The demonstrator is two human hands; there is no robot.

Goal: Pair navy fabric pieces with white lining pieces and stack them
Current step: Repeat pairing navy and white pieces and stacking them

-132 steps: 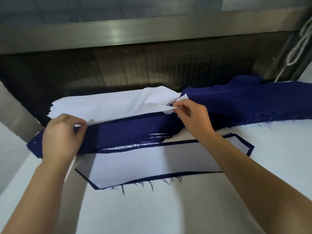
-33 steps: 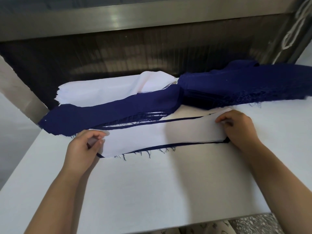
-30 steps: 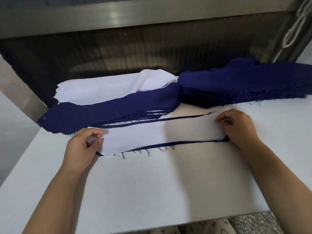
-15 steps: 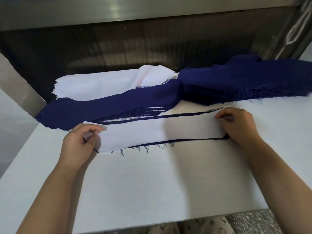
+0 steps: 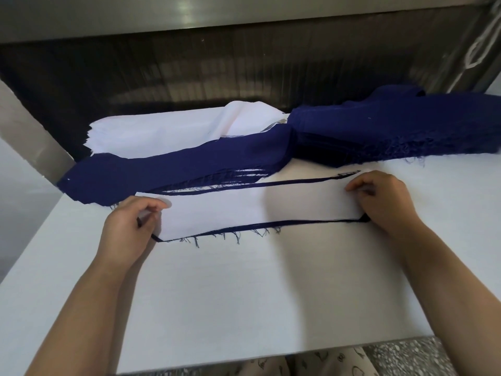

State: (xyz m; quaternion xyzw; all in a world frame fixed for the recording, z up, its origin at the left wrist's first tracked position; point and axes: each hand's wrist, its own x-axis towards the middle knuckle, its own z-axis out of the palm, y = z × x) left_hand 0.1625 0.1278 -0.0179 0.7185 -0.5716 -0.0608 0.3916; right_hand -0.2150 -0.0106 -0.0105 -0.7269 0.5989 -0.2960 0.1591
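A white lining piece (image 5: 244, 206) lies flat on top of a navy fabric piece (image 5: 284, 223), whose dark edges and frayed threads show around it. My left hand (image 5: 130, 226) pinches the left end of this pair. My right hand (image 5: 385, 202) grips its right end with curled fingers. Behind the pair, a long pile of navy fabric pieces (image 5: 352, 131) stretches across the table, and a stack of white lining pieces (image 5: 162, 131) sits at the back left.
The white table (image 5: 244, 294) reaches to its front edge near the bottom of the view. A dark ribbed machine opening with a metal frame (image 5: 189, 17) rises behind the piles. A white cord (image 5: 477, 47) hangs at the top right.
4.4 s ago both hands were lifting a white lining piece off the back stack. It now lies on the navy piece, and the hands hold the pair's ends, barely moving over the last second.
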